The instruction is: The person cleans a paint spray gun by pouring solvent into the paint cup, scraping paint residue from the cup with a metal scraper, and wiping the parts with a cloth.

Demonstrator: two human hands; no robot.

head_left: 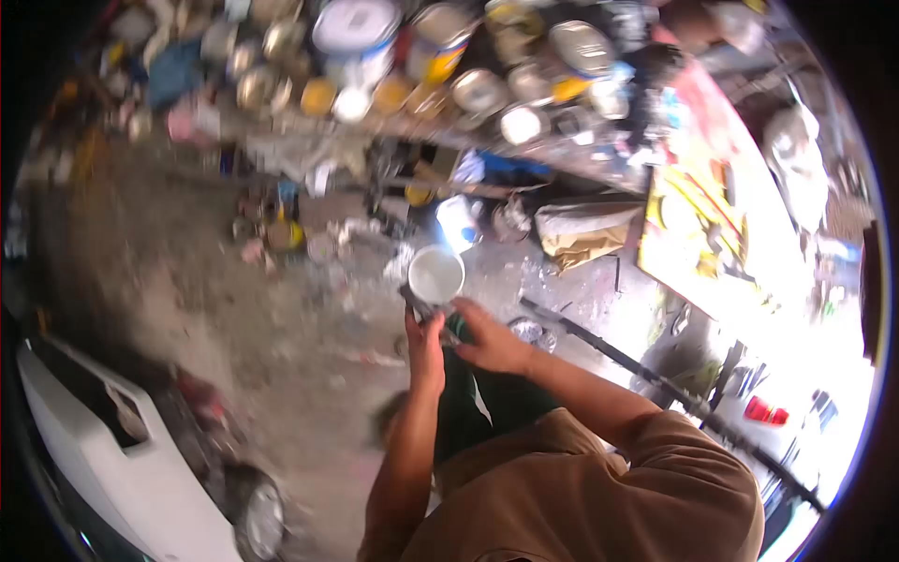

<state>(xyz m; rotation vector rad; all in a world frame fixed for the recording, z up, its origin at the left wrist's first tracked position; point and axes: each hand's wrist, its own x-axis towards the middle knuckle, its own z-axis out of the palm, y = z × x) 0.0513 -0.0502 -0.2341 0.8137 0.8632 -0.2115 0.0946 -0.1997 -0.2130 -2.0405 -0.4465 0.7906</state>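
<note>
Both of my hands are in front of my body, close together, in the head view. Upright between the thumb and fingers of my left hand [426, 351] is a small dark grey flat piece [419, 304], too blurred to name. My right hand [492, 339] reaches in from the right with its fingers curled toward the same piece. Whether it grips the piece, I cannot make out. Just beyond my fingertips, a round white bucket [436, 273] stands on the floor, seen from above.
Paint cans [356, 37] and jars crowd the bench [421, 131] ahead. A white container [457, 223] and a paper bag [585, 234] stand beneath it. A long dark bar [646, 375] slants at my right. At lower left lies a white car panel [140, 468] beside a wheel [260, 520].
</note>
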